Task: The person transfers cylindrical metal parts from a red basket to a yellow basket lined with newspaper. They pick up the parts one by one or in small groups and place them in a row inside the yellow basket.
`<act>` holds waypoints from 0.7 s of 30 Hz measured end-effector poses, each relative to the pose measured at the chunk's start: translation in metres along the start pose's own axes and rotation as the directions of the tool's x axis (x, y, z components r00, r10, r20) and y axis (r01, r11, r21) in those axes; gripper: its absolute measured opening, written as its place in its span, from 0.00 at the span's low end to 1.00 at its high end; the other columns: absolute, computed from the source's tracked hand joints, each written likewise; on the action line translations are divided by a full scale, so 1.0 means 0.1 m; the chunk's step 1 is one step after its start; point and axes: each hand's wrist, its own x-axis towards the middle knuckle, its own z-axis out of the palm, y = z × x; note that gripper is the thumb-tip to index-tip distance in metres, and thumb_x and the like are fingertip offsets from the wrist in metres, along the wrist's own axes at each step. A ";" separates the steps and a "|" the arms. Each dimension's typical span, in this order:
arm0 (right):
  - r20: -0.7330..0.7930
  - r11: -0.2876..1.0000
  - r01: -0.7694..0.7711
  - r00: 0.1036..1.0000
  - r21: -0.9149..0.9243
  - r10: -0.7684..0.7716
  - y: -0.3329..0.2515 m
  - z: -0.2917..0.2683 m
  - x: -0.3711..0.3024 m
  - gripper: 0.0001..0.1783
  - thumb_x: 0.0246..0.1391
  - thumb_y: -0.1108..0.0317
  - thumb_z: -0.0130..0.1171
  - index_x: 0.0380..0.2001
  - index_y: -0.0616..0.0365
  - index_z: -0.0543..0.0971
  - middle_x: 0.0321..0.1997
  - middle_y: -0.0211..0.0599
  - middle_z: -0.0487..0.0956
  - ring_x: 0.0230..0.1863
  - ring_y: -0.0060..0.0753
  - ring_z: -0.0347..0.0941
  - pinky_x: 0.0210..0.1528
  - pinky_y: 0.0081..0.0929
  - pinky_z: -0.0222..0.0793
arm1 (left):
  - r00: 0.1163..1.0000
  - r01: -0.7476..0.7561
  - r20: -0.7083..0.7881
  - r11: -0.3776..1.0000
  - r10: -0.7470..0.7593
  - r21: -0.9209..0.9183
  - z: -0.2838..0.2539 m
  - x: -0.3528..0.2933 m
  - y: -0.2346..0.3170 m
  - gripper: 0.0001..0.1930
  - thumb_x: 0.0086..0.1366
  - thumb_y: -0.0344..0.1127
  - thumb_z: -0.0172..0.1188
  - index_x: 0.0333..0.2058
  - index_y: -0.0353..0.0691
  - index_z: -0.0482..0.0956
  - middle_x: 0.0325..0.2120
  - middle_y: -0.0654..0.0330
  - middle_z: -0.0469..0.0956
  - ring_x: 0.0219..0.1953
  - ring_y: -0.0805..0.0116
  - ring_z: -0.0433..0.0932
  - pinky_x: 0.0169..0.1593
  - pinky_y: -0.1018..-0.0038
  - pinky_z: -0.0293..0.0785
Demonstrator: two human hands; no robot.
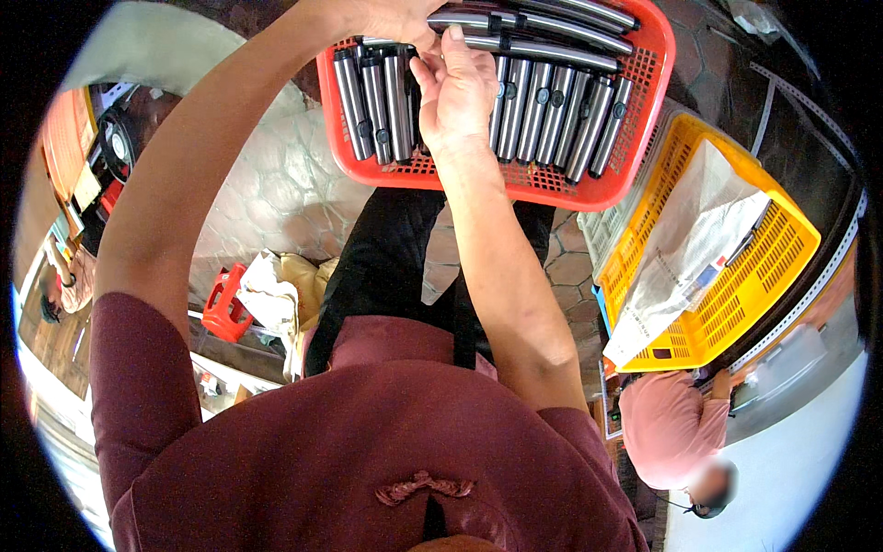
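Observation:
A red plastic basket [501, 191] in front of me holds several shiny metal tubes [511, 110] with black ends and a small dark fitting on each. Most stand side by side, pointing away from me. A few longer-looking tubes [556, 53] lie crosswise over them at the far side. My right hand [460, 101] is over the middle of the basket, fingers curled, its thumb at the end of a crosswise tube. Beside it, my left hand [400, 20] bends in from the left, fingers drawn together and partly cut off by the top edge. What sits between the fingers is hidden.
To the right stands a yellow plastic crate [768, 267] with a white sheet or bag [685, 239] across it. A red plastic object [225, 304] and pale cloth bags [285, 290] lie at lower left. A person in pink [671, 428] is beyond the crate; another person [75, 281] is far left.

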 end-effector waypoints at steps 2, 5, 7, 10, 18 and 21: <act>0.006 1.000 0.024 1.000 0.008 -0.024 -0.04 0.00 0.01 0.11 0.60 0.62 0.61 0.39 0.51 0.71 0.35 0.27 0.78 0.38 0.24 0.75 0.41 0.28 0.74 | 0.998 0.022 0.055 0.998 -0.025 0.052 -0.05 0.06 0.08 0.27 0.51 0.41 0.64 0.50 0.36 0.74 0.41 0.43 0.79 0.44 0.47 0.79 0.47 0.59 0.75; 0.012 0.999 0.036 0.999 0.017 -0.036 -0.10 -0.01 0.06 0.10 0.61 0.63 0.60 0.40 0.52 0.72 0.35 0.29 0.78 0.36 0.25 0.76 0.37 0.27 0.77 | 0.995 -0.029 0.087 0.972 0.051 -0.233 -0.09 0.10 0.18 0.27 0.54 0.43 0.64 0.51 0.36 0.74 0.42 0.45 0.79 0.44 0.52 0.79 0.48 0.62 0.76; 0.008 1.000 0.027 1.000 0.013 -0.027 -0.17 -0.09 0.13 0.10 0.61 0.63 0.60 0.41 0.53 0.72 0.34 0.31 0.78 0.34 0.25 0.76 0.35 0.26 0.77 | 0.993 -0.018 0.106 0.935 0.059 -0.355 -0.08 0.13 0.14 0.28 0.55 0.42 0.64 0.52 0.34 0.72 0.44 0.47 0.78 0.47 0.58 0.77 0.50 0.66 0.74; -0.017 0.998 0.067 0.998 -0.008 -0.067 -0.33 -0.25 0.17 0.08 0.61 0.65 0.59 0.39 0.55 0.73 0.33 0.32 0.78 0.32 0.25 0.76 0.32 0.24 0.78 | 0.986 0.049 0.163 0.876 0.034 -0.479 -0.10 0.25 0.22 0.31 0.53 0.37 0.65 0.56 0.32 0.67 0.48 0.49 0.76 0.51 0.61 0.74 0.55 0.70 0.70; 0.098 0.993 0.112 0.989 -0.036 -0.108 -0.72 -0.24 -0.13 0.06 0.59 0.67 0.61 0.37 0.56 0.76 0.32 0.31 0.79 0.31 0.23 0.76 0.33 0.25 0.78 | 0.986 0.122 0.167 0.609 0.017 -0.784 -0.14 0.16 0.47 0.35 0.52 0.34 0.66 0.58 0.30 0.65 0.49 0.50 0.75 0.51 0.64 0.74 0.54 0.72 0.71; 0.141 0.994 0.111 0.984 -0.012 -0.108 -0.83 -0.26 -0.06 0.07 0.59 0.68 0.61 0.38 0.56 0.75 0.30 0.30 0.79 0.30 0.23 0.76 0.33 0.25 0.78 | 0.973 0.171 0.213 0.339 0.088 -0.925 -0.17 0.21 0.54 0.29 0.54 0.32 0.64 0.55 0.31 0.69 0.46 0.53 0.77 0.48 0.66 0.76 0.52 0.73 0.73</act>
